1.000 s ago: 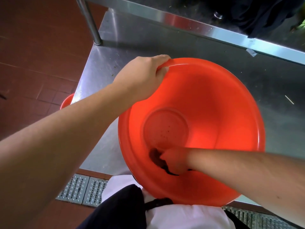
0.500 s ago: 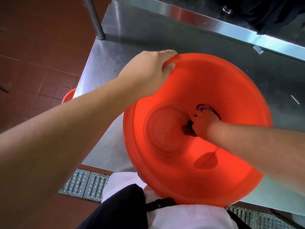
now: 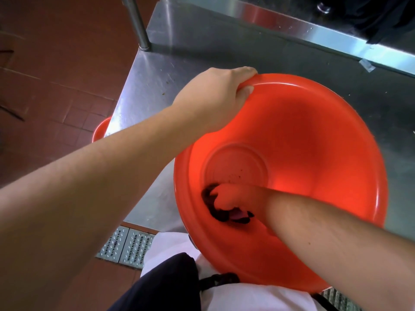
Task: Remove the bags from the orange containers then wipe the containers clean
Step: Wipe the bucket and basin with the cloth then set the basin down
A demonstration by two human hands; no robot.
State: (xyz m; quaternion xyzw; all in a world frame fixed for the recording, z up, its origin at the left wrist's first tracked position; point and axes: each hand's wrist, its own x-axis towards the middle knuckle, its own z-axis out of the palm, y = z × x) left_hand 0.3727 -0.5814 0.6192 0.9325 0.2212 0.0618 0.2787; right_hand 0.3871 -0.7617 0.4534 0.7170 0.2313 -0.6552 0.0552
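A large orange container [image 3: 325, 140], a round basin, is tilted toward me at the near edge of a steel table [image 3: 157, 72]. My left hand [image 3: 215, 97] grips its far left rim, thumb inside the lip. My right hand [image 3: 229, 198] is inside the basin, low on the near left wall beside the round bottom. It presses a dark cloth [image 3: 220, 212] against the wall, fingers curled round it. Small dark specks lie on the basin's bottom. No bag is visible in the basin.
The rim of a second orange container [image 3: 100, 130] peeks out under the table's left edge. A steel shelf edge [image 3: 292, 25] and its post [image 3: 138, 23] stand behind the basin. Brown tiled floor lies to the left, and a metal floor grate [image 3: 125, 245] sits below.
My right hand with the cloth has swept from the right of the basin's bottom down to the near left wall. My left hand keeps its grip on the rim.
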